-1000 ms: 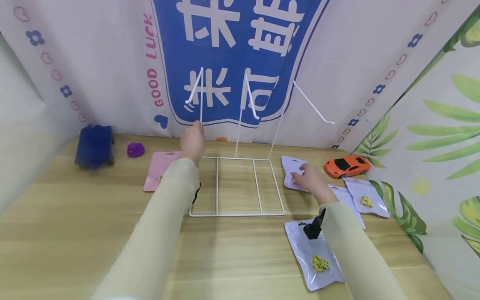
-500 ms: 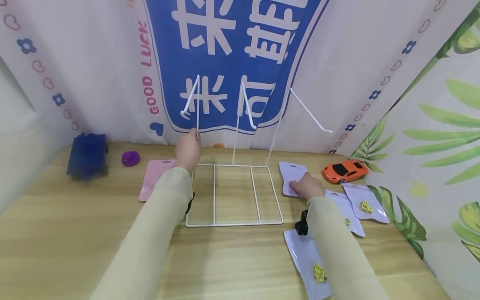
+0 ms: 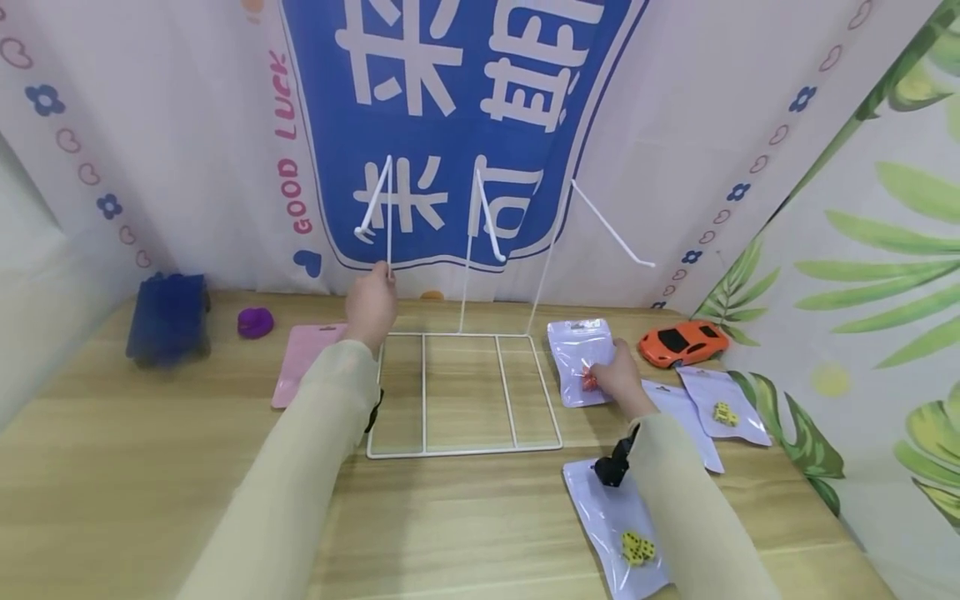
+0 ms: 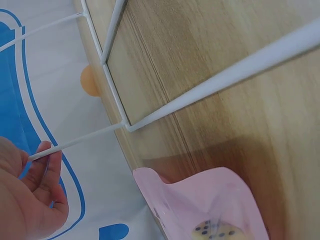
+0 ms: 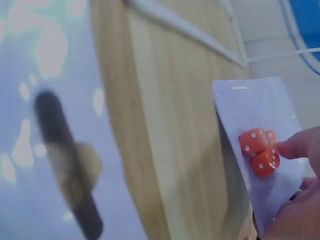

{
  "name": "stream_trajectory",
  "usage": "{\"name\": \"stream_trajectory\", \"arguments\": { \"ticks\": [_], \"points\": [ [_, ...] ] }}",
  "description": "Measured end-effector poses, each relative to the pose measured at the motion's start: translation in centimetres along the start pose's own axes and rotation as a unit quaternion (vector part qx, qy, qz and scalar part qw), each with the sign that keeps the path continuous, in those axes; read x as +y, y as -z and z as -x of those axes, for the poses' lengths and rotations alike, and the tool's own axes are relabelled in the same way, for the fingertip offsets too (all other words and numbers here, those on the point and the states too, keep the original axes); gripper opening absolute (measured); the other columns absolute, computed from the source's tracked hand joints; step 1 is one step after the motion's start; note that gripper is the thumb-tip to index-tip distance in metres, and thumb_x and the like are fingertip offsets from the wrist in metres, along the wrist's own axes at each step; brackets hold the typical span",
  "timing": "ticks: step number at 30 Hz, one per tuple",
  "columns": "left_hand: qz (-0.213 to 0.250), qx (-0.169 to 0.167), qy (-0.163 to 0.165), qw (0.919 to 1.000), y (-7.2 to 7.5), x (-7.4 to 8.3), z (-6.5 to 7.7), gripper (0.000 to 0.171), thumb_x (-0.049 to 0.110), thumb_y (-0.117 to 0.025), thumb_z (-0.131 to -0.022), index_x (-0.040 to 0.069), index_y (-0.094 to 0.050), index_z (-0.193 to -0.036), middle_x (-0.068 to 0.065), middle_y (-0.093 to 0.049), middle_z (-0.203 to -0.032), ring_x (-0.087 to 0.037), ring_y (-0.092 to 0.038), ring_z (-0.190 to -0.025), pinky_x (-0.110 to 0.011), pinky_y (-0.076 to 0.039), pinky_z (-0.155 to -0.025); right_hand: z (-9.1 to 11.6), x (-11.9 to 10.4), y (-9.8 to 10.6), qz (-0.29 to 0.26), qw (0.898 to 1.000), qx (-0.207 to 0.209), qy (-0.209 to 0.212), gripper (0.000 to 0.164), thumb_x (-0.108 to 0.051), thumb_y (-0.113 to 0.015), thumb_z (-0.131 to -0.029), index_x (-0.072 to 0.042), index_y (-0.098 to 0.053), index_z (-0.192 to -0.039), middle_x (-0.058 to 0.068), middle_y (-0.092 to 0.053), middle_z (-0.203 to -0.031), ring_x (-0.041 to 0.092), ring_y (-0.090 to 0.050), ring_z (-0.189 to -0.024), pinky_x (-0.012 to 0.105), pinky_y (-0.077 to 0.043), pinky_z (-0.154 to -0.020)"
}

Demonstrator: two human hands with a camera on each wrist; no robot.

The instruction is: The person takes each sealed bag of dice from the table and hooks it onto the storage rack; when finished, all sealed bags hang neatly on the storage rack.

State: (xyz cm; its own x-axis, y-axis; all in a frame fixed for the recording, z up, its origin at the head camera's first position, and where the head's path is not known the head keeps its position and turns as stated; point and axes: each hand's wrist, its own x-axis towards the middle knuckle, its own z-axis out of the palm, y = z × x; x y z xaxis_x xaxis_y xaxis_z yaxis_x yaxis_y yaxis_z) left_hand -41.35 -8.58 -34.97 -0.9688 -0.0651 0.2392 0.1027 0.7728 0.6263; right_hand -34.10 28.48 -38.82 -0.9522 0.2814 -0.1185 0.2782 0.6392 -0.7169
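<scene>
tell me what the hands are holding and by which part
Left hand: white rack, by its left upright rod. Right hand: bag of red dice, by its right side.

A light wood-grain table [image 3: 450, 521] fills the lower half of the frame. On it, at far left, are a blurred dark blue object [image 3: 167, 318] and a small purple hat [image 3: 255, 323]; left of center, a pink bag [image 3: 300, 362]; mid-frame, the base of a white wire rack [image 3: 424, 396]; at right, an orange toy car [image 3: 682, 343], with two pale bags [image 3: 686, 410] just below; lower right, another pale bag [image 3: 598, 504].
</scene>
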Motion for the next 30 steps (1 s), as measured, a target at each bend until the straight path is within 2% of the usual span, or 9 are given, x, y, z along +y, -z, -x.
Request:
{"name": "stream_trajectory", "arguments": {
  "ticks": [5,8,12,15,18,21,23,26,30],
  "points": [
    [0.006,-0.001,-0.002,1.0,-0.1,0.1,0.0,0.02,0.016,-0.036,-0.099,0.004,-0.048,-0.108,-0.016,-0.061,-0.09,-0.032,-0.059,-0.078,-0.042,-0.049,-0.067,1.2,-0.2,1.1,-0.095,0.995,0.005,0.005,0.054,-0.005,-0.046,-0.087,0.012,-0.028,-0.134,0.029,-0.035,-0.134,0.036,-0.035,-0.123,0.045,-0.029,-0.103],
    [0.013,-0.006,0.003,0.9999,-0.1,0.0,0.0,0.02,0.016,-0.035,-0.099,0.004,-0.048,-0.109,-0.016,-0.06,-0.092,-0.031,-0.058,-0.079,-0.041,-0.048,-0.068,2.6,-1.0,2.0,-0.121,0.992,0.015,0.037,0.048,-0.007,-0.045,-0.09,0.012,-0.034,-0.132,0.029,-0.04,-0.132,0.035,-0.039,-0.12,0.044,-0.032,-0.101],
    [0.014,-0.008,0.002,0.9999,0.0,-0.1,0.2,0.019,0.015,-0.036,-0.099,0.004,-0.048,-0.11,-0.017,-0.06,-0.093,-0.031,-0.058,-0.079,-0.041,-0.049,-0.068,5.7,-2.5,3.5,-0.182,0.978,0.028,0.097,0.038,-0.009,-0.046,-0.093,0.011,-0.041,-0.125,0.025,-0.049,-0.122,0.025,-0.048,-0.107,0.034,-0.041,-0.093],
    [0.011,-0.007,-0.004,0.9999,-0.1,-0.2,0.2,0.02,0.015,-0.036,-0.099,0.004,-0.048,-0.11,-0.017,-0.06,-0.092,-0.031,-0.059,-0.078,-0.041,-0.049,-0.067,8.3,-3.7,5.0,-0.239,0.957,0.028,0.165,0.025,-0.007,-0.048,-0.094,0.007,-0.047,-0.114,0.011,-0.055,-0.109,0.013,-0.052,-0.097,0.023,-0.045,-0.084],
    [0.014,-0.004,-0.012,0.9998,-0.1,-0.3,0.2,0.019,0.015,-0.037,-0.099,0.004,-0.048,-0.109,-0.016,-0.06,-0.091,-0.03,-0.058,-0.075,-0.039,-0.049,-0.064,10.7,-4.8,6.5,-0.294,0.922,0.018,0.249,0.01,-0.003,-0.049,-0.093,-0.003,-0.053,-0.101,-0.002,-0.059,-0.096,0.008,-0.056,-0.09,0.019,-0.047,-0.078],
    [0.017,0.003,-0.022,0.9996,-0.1,-0.3,0.2,0.018,0.014,-0.037,-0.098,0.003,-0.048,-0.108,-0.017,-0.06,-0.089,-0.03,-0.058,-0.073,-0.039,-0.048,-0.062,12.3,-5.9,7.7,-0.349,0.886,0.009,0.305,0.015,0.001,-0.049,-0.092,-0.012,-0.056,-0.093,-0.005,-0.062,-0.091,0.008,-0.057,-0.088,0.02,-0.048,-0.077],
    [0.017,0.011,-0.026,0.9995,0.0,-0.3,0.3,0.017,0.013,-0.038,-0.098,0.003,-0.048,-0.106,-0.017,-0.06,-0.087,-0.03,-0.058,-0.072,-0.039,-0.048,-0.062,12.9,-6.4,8.2,-0.373,0.872,0.008,0.317,0.017,0.0,-0.049,-0.092,-0.014,-0.057,-0.092,-0.004,-0.062,-0.092,0.01,-0.057,-0.089,0.021,-0.048,-0.077],
    [0.011,0.019,-0.029,0.9993,-0.1,-0.3,0.3,0.017,0.013,-0.038,-0.098,0.003,-0.049,-0.105,-0.017,-0.06,-0.085,-0.031,-0.058,-0.071,-0.039,-0.048,-0.062,13.2,-6.9,8.6,-0.396,0.863,0.01,0.314,0.015,-0.001,-0.048,-0.093,-0.013,-0.056,-0.092,-0.001,-0.059,-0.095,0.012,-0.055,-0.092,0.021,-0.047,-0.08],
    [0.003,0.02,-0.034,0.9992,-0.3,-0.3,0.3,0.016,0.014,-0.038,-0.098,0.003,-0.049,-0.104,-0.016,-0.06,-0.083,-0.031,-0.058,-0.071,-0.039,-0.047,-0.061,13.1,-6.8,8.7,-0.405,0.866,0.012,0.292,0.014,-0.001,-0.047,-0.093,-0.013,-0.055,-0.095,0.0,-0.058,-0.099,0.013,-0.053,-0.096,0.021,-0.045,-0.084]
  ]
}}
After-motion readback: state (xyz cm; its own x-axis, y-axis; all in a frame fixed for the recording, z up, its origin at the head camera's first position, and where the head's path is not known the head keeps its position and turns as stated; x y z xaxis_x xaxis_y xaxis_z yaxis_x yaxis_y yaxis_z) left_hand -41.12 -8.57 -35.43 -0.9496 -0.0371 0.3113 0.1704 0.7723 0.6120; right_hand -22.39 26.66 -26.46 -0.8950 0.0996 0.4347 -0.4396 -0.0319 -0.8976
